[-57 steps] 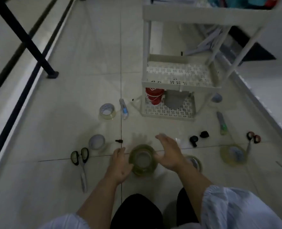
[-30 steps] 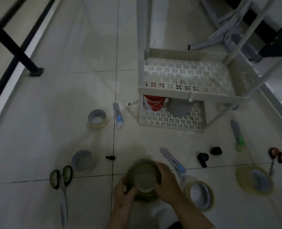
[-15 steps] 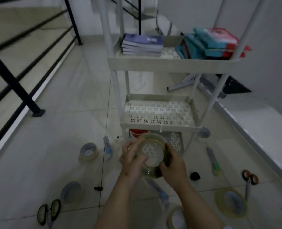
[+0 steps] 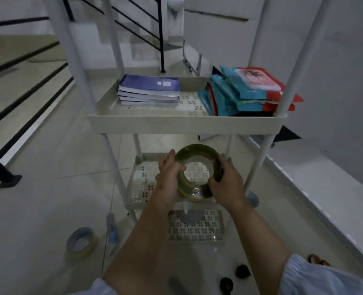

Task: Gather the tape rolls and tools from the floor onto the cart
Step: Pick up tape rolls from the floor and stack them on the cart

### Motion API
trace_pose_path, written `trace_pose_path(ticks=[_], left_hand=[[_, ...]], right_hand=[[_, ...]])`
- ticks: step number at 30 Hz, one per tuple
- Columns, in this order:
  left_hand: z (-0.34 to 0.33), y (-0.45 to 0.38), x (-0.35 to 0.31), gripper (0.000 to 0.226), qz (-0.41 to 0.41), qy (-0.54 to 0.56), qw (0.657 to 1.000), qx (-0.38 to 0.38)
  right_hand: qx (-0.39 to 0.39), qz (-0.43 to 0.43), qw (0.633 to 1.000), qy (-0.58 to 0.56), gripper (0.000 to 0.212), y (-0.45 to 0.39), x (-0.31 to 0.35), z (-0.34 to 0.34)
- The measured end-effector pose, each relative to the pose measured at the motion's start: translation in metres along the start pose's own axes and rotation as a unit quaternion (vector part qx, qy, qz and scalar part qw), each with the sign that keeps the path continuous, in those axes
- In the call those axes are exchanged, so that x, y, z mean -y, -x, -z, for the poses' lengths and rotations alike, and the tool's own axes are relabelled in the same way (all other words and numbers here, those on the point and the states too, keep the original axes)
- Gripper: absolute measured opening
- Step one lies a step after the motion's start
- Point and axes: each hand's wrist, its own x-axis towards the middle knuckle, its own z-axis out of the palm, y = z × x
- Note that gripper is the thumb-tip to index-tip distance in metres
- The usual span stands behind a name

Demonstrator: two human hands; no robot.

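On the far left you have black railings (image 4: 25, 81) and pale floor (image 4: 38, 188) tiles. Near you on the left, a tape roll (image 4: 80, 243) lies flat on the floor, and a small cutter (image 4: 112, 228) lies just to its right.

In the middle, your left hand (image 4: 169, 177) curls round the left side of the big roll (image 4: 197, 170), and your right hand (image 4: 226, 184) grips its right side. The roll is up in the air, in front of the cart (image 4: 185, 124), above the middle shelf (image 4: 140, 188) and below the top shelf.

What could go wrong? The roll is shiny and looks slick, so it may slip if you loosen one hand too soon. It could also bump the front edge of the top shelf if you lift it straight up. The top shelf already holds books (image 4: 149, 90) on the left and packs (image 4: 244, 92) on the right, so the free spot between them is narrow. The middle shelf looks like the easier place.

Near right, small black bits (image 4: 242, 271) lie on the floor, so mind your feet. The room is dim, with a white wall (image 4: 336, 71) on the right.
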Motion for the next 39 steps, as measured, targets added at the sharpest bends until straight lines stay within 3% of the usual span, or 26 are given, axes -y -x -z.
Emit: trace_pose_path(ticks=[5, 9, 13, 21, 25, 27, 31, 35, 39], left_hand=[[-0.011, -0.031, 0.018, 0.09, 0.07, 0.016, 0.997, 0.004], [-0.014, -0.047, 0.03, 0.083, 0.094, 0.001, 0.995, 0.016], [-0.023, -0.066, 0.036, 0.107, 0.1, -0.024, 0.995, -0.001], [-0.032, -0.069, 0.035, 0.091, 0.056, -0.182, 0.98, 0.06], [-0.035, -0.067, 0.04, 0.066, 0.066, -0.221, 0.97, 0.075], [-0.034, -0.066, 0.043, 0.068, 0.06, -0.226, 0.97, 0.062], [-0.028, -0.061, 0.046, 0.088, 0.032, -0.21, 0.977, 0.021], [-0.009, -0.032, 0.051, 0.067, -0.031, -0.207, 0.977, -0.025], [0.014, 0.011, 0.064, 0.051, -0.109, -0.268, 0.956, -0.038]], right_hand=[[0.014, -0.026, 0.996, 0.082, 0.047, -0.034, -0.021, -0.012], [0.022, -0.061, 0.993, 0.095, 0.034, -0.051, -0.037, -0.024], [-0.005, -0.113, 0.981, 0.16, 0.032, -0.067, -0.051, -0.042], [-0.042, -0.137, 0.979, 0.146, 0.034, -0.07, -0.052, -0.047], [0.012, -0.088, 0.974, 0.21, 0.047, -0.058, -0.044, -0.046], [0.006, -0.04, 0.976, 0.215, 0.044, -0.055, -0.041, -0.045], [-0.023, 0.032, 0.99, 0.137, 0.041, -0.041, -0.035, -0.043], [0.001, 0.089, 0.995, 0.041, 0.042, -0.009, -0.034, -0.049], [0.022, 0.12, 0.992, 0.037, 0.044, 0.03, -0.041, -0.056]])
